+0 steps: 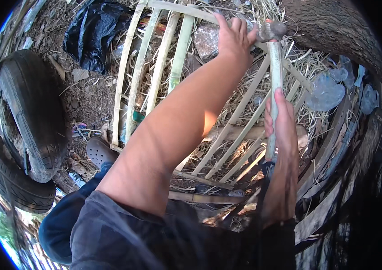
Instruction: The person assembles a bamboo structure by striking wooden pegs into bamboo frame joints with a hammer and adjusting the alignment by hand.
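Observation:
My right hand (282, 123) is closed round the pale handle (275, 67) of a hammer, which points away from me. Its dark, blunt head (272, 30) is just right of my left thumb. At the far side, my left hand (236, 40) presses down over a bamboo strip (184, 9), fingers bent across it and the thumb towards the hammer head. The fingertips are partly hidden. That strip crosses the far ends of several split bamboo slats (156, 67), laid out like a rack. More slats (240, 108) run slanting under and right of my left forearm.
A grey stone (206, 41) lies beside my left hand. Old tyres (33, 112) stand at the left, near a black plastic bag (94, 33). A tree trunk (335, 27) rises at the far right, above clear plastic bags (325, 93). Bamboo shavings litter the ground.

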`<state>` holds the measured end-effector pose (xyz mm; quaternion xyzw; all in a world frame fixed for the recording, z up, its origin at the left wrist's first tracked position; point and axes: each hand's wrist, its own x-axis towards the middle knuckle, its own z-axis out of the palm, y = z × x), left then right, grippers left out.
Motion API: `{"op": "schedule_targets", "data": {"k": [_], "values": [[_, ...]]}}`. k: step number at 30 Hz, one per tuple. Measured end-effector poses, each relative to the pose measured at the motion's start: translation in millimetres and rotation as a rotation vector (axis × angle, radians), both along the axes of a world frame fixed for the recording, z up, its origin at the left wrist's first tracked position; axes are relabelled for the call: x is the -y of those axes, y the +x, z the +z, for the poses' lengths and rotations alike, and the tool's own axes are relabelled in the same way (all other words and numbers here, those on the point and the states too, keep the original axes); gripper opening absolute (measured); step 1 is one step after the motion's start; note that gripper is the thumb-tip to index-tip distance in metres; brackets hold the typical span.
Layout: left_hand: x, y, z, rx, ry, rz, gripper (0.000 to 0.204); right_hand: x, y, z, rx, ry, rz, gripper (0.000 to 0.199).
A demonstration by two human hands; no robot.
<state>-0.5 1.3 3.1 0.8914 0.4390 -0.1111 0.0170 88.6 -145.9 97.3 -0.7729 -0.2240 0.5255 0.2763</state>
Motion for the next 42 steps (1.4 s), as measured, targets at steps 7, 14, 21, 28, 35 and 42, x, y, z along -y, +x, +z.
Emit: {"op": "schedule_targets", "data": {"k": [7, 14, 21, 28, 35, 42], "values": [[0, 1, -7, 0.05, 0.019, 0.007, 0.075, 7, 2, 14, -0.143, 0.044, -0.087, 0.053], [1, 1, -2, -0.002, -0.012, 0.01, 0.078, 5, -4, 8, -0.064, -0.031, -0.057, 0.055], [-11, 0, 4, -0.061, -0.093, 0.011, 0.077, -2, 3, 6, -0.028, -0.068, 0.001, 0.054], [-9, 2, -4, -0.024, -0.029, 0.033, 0.082, -14, 1, 7, -0.016, -0.05, -0.004, 0.054], [-1, 5, 1, -0.023, -0.015, 0.02, 0.08, -3, 4, 24, -0.115, 0.009, -0.102, 0.051], [-11, 1, 3, -0.007, 0.019, 0.032, 0.084, -4, 7, 2, -0.065, 0.026, -0.026, 0.052]]}}
